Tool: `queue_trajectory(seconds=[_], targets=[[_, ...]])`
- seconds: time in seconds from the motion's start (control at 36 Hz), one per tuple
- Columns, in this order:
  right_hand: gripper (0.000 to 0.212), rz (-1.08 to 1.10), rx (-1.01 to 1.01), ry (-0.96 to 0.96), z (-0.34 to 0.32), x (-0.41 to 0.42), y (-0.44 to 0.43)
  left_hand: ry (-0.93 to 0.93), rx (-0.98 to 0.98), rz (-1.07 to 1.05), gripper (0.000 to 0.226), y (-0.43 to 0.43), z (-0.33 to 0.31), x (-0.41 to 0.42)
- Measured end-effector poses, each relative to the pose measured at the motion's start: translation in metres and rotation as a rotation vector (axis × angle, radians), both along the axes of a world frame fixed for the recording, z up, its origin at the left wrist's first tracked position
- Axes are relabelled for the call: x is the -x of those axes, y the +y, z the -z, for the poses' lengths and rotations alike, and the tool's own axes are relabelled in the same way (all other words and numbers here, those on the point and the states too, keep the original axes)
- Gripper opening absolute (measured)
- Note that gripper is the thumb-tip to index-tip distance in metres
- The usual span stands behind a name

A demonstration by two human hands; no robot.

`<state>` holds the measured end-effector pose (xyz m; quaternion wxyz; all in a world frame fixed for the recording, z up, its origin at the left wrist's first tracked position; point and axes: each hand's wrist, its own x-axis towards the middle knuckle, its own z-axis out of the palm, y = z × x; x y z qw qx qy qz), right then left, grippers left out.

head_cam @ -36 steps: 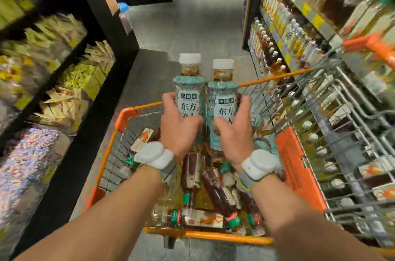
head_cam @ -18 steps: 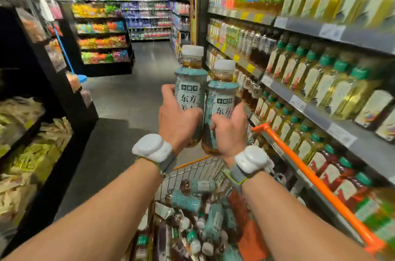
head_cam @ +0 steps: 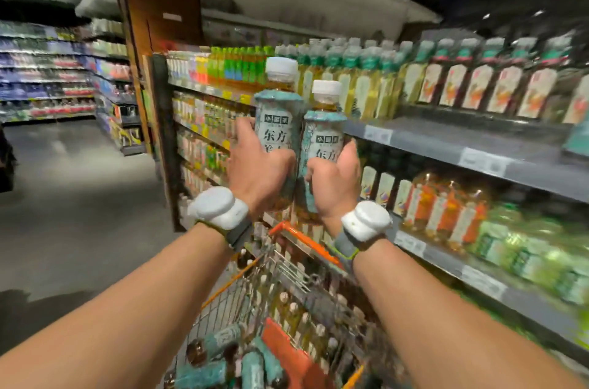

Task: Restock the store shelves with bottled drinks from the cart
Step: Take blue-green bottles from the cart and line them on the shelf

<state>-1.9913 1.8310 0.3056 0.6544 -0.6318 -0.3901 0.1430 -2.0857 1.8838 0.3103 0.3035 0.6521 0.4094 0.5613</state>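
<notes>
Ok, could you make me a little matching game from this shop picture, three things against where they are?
Things:
1. left hand
2. right hand
3. orange-rimmed wire cart

Places:
A. below both hands
B. gripping the higher white-capped teal-label bottle
C. gripping the lower white-capped teal-label bottle

Pairs: 1-B, 2-C, 3-A.

Both your bare forearms reach forward and up, converging toward the middle. Your left hand (head_cam: pixel 259 172) wraps its fingers round the left bottle (head_cam: pixel 278 121), back of hand facing you. Your right hand (head_cam: pixel 334 184) grips the right bottle (head_cam: pixel 325 137), held slightly lower. Hands side by side, close together.
</notes>
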Motion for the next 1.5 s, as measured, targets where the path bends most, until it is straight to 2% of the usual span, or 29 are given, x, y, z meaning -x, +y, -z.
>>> queue_trajectory(seconds=[0.14, 0.22, 0.28, 0.39, 0.47, 0.64, 0.75, 0.86, 0.97, 1.08, 1.14, 1.25, 1.33, 1.36, 1.42, 1.5], targets=[[0.080, 0.172, -0.075, -0.001, -0.020, -0.034, -0.045, 0.013, -0.026, 0.157, 0.055, -0.030, -0.020, -0.045], [0.048, 0.241, -0.114, 0.013, -0.029, -0.059, -0.074, 0.000, -0.053, 0.266, 0.054, -0.048, -0.027, -0.077], [0.039, 0.282, -0.113, -0.006, -0.035, -0.072, -0.090, 0.009, -0.074, 0.303, 0.053, -0.057, -0.032, -0.093], [0.059, 0.396, -0.124, -0.038, -0.049, -0.111, -0.125, -0.009, -0.072, 0.423, 0.055, -0.087, -0.044, -0.140], [0.066, 0.457, -0.136, -0.041, -0.054, -0.139, -0.146, -0.008, -0.090, 0.455, 0.054, -0.108, -0.052, -0.174], [0.039, 0.546, -0.148, -0.056, -0.063, -0.213, -0.198, -0.024, -0.087, 0.537, 0.053, -0.159, -0.065, -0.249], [0.043, 0.592, -0.143, -0.064, -0.067, -0.251, -0.223, -0.015, -0.106, 0.555, 0.049, -0.184, -0.072, -0.289], [0.071, 0.633, -0.128, -0.063, -0.067, -0.273, -0.241, -0.023, -0.096, 0.603, 0.049, -0.198, -0.074, -0.314], [0.062, 0.671, -0.118, -0.054, -0.067, -0.301, -0.264, -0.021, -0.066, 0.677, 0.045, -0.219, -0.076, -0.344], [0.050, 0.703, -0.134, -0.051, -0.068, -0.319, -0.275, -0.025, -0.067, 0.755, 0.058, -0.231, -0.079, -0.362], [0.045, 0.731, -0.141, -0.069, -0.071, -0.330, -0.279, -0.033, -0.069, 0.796, 0.057, -0.235, -0.082, -0.372], [0.061, 0.760, -0.173, -0.086, -0.078, -0.344, -0.285, -0.057, -0.086, 0.860, 0.054, -0.239, -0.092, -0.389], [0.060, 0.780, -0.204, -0.106, -0.085, -0.355, -0.288, -0.041, -0.091, 0.918, 0.067, -0.238, -0.101, -0.407], [0.065, 0.788, -0.203, -0.102, -0.089, -0.359, -0.290, -0.039, -0.092, 0.942, 0.068, -0.238, -0.103, -0.414], [0.074, 0.806, -0.177, -0.097, -0.093, -0.363, -0.293, -0.037, -0.078, 0.977, 0.067, -0.239, -0.106, -0.422], [0.076, 0.850, -0.143, -0.107, -0.099, -0.374, -0.295, -0.046, -0.053, 1.032, 0.066, -0.238, -0.110, -0.440]])
